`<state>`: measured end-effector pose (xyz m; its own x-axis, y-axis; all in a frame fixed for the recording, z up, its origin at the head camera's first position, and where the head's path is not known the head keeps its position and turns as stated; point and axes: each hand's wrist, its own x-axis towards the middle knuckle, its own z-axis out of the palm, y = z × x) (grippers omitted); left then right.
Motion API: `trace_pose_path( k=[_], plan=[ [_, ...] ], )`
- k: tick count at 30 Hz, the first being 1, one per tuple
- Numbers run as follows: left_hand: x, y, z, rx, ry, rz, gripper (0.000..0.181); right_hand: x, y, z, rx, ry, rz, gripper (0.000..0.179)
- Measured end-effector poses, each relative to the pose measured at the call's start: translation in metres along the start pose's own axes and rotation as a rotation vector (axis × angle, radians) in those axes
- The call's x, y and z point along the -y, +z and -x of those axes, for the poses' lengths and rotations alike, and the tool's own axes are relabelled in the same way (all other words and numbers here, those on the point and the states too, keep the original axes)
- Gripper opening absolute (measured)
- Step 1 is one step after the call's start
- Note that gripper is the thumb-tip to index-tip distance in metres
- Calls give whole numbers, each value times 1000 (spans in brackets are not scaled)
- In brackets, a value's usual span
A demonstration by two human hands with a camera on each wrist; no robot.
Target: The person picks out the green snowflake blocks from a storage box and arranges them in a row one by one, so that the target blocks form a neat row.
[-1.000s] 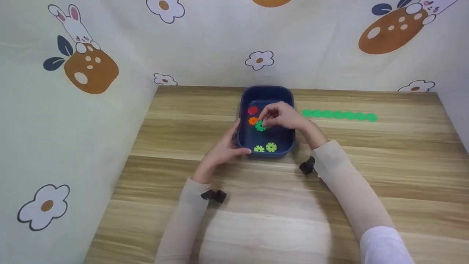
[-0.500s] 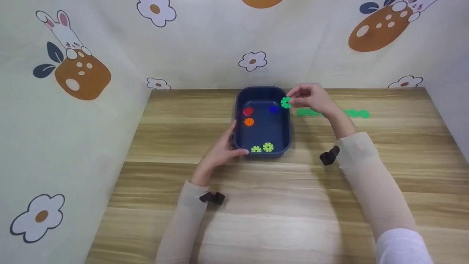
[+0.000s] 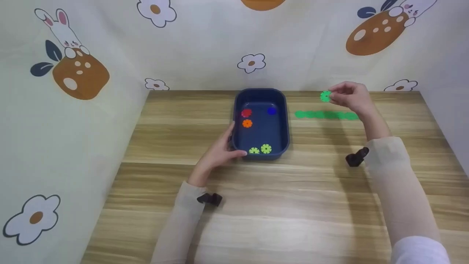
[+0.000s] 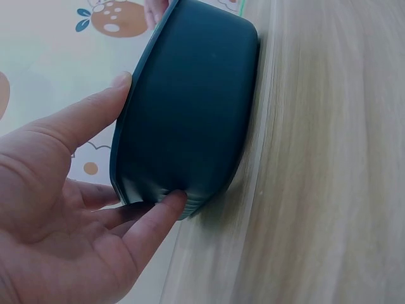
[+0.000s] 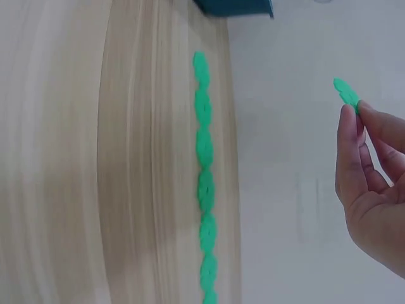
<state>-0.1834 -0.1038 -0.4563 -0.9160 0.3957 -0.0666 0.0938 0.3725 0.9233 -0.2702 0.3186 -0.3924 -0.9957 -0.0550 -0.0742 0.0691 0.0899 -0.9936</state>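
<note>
My right hand (image 3: 353,98) pinches a green notched disc (image 3: 325,96) between thumb and fingertips, raised over the back of the table. Below it a row of several green discs (image 3: 311,114) lies joined end to end, its right end hidden behind the hand. My left hand (image 3: 219,150) holds the dark blue bin (image 3: 261,157) at its near left corner; in the left wrist view its thumb (image 4: 104,111) is at the rim and fingers bend against the side. Inside the bin are a red disc (image 3: 246,113), an orange disc (image 3: 247,123), a blue disc (image 3: 271,111) and two yellow-green discs (image 3: 266,148).
The wooden table (image 3: 256,205) ends at the back against a cream cloth (image 3: 205,44) printed with rabbits and flowers. More cloth hangs along the left and right sides. A black camera mount (image 3: 210,199) sits at the left wrist, and another mount (image 3: 357,157) at the right.
My right hand has lifted the green disc out of the bin and carried it right, over the green row. The blue disc has come into view. My left hand keeps its hold on the bin.
</note>
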Motion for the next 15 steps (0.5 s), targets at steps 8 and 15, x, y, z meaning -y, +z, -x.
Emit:
trace_pose_path(
  k=[8, 15],
  plan=[
    [0, 1, 0, -6, 0, -39, 108, -17, -39, 14, -144, 143, -13, 12],
    [0, -1, 1, 7, -25, -1, 109, -34, -65, 22, -269, 242, 3, 19]
  ],
)
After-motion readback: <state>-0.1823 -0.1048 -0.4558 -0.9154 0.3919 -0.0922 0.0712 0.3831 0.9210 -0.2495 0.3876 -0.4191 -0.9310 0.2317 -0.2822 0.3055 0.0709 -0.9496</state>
